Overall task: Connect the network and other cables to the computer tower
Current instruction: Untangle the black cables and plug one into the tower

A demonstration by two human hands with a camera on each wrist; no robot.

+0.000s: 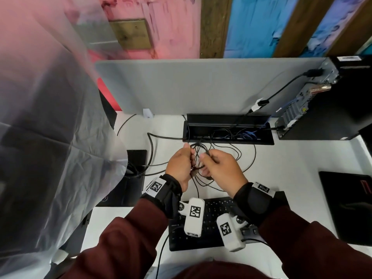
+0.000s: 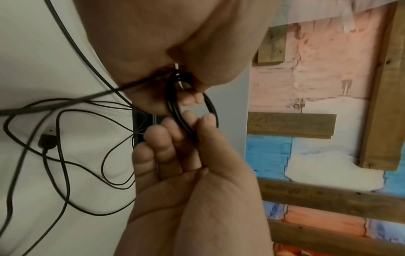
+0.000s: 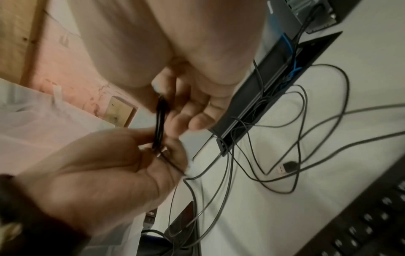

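Observation:
A small coil of thin black cable [image 1: 196,146] is held above the white desk [image 1: 291,168] by both hands. My left hand [image 1: 188,156] grips one side of the coil [image 2: 173,102]. My right hand [image 1: 205,158] pinches the other side [image 3: 161,110]. Loose black cable loops trail from the coil across the desk, and a black USB plug [image 3: 287,167] lies free on it [image 2: 47,141]. The black computer tower [image 1: 332,117] stands at the far right, its rear panel facing left, with a black and a blue cable plugged in.
An open black cable tray [image 1: 227,130] with tangled leads is sunk in the desk behind my hands. A black keyboard [image 1: 213,218] lies under my wrists. A dark mouse pad [image 1: 350,202] is on the right, a plastic-covered monitor [image 1: 50,127] on the left, and a grey partition [image 1: 191,83] behind.

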